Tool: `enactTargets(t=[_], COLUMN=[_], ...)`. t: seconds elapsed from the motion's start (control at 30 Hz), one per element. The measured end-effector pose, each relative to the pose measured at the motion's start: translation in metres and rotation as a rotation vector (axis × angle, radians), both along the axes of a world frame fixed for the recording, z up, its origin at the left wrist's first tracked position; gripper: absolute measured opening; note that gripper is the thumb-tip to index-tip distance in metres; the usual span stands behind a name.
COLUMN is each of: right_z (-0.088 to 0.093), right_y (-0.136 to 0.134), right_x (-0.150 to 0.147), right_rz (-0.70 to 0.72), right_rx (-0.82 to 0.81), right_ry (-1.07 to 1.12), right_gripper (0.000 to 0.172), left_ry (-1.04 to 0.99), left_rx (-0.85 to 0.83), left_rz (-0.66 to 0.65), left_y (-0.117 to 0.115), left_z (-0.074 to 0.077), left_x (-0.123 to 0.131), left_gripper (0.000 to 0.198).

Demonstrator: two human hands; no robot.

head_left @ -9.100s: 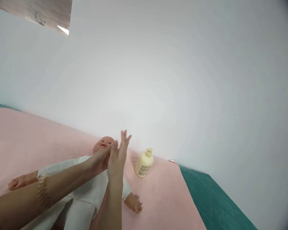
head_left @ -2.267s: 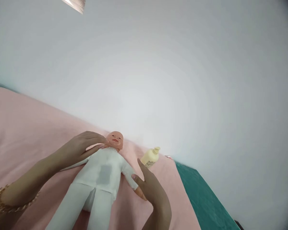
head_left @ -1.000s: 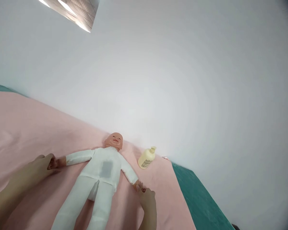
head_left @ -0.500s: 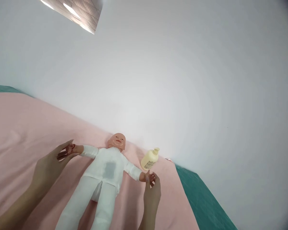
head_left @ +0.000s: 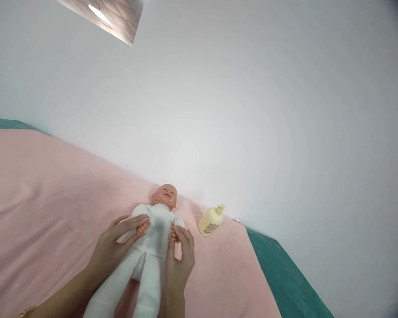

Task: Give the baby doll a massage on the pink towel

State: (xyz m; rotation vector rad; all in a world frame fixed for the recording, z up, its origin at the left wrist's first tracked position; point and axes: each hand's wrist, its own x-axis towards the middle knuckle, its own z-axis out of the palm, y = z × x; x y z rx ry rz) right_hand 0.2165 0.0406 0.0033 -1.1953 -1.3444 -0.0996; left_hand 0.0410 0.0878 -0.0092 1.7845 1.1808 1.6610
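Note:
A baby doll (head_left: 157,225) with a white cloth body lies on its back on a pink sheet (head_left: 69,190), its head toward the wall. Its bent arms rest over its chest. My left hand (head_left: 111,243) grips the doll's hand on the left side between thumb and fingers. On the other side, my right hand (head_left: 181,254) holds the doll's other hand, fingers curled round it. A grey patch on the chest shows between the two hands.
To the right of the doll, a pale yellow pump bottle (head_left: 211,220) stands close to the white wall (head_left: 252,110). Green covering (head_left: 285,269) shows past the sheet's right edge. A quilted panel (head_left: 119,15) is at the top left.
Both of my hands have moved inward, bringing the doll's arms from stretched out sideways to folded over the chest. The bottle still stands in its place.

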Motion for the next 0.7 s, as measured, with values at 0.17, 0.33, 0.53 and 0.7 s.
enactTargets(t=[0.17, 0.33, 0.53, 0.7], right_z=[0.004, 0.010, 0.011, 0.007], right_y=[0.001, 0.000, -0.002, 0.000], right_x=[0.003, 0.005, 0.005, 0.010], right_rz=[0.150, 0.281, 0.292, 0.219], right_rx=[-0.020, -0.089, -0.127, -0.111], right_ry=[-0.213, -0.270, -0.268, -0.188], right_gripper=[0.022, 0.021, 0.025, 0.022], left_ry=[0.253, 0.316, 0.317, 0.066], left_rx=[0.214, 0.242, 0.232, -0.009], left_rz=[-0.231, -0.293, -0.297, -0.227], left_y=[0.015, 0.021, 0.019, 0.010], left_z=[-0.013, -0.018, -0.017, -0.008], left_x=[0.001, 0.000, 0.001, -0.010], left_gripper=[0.028, 0.029, 0.028, 0.027])
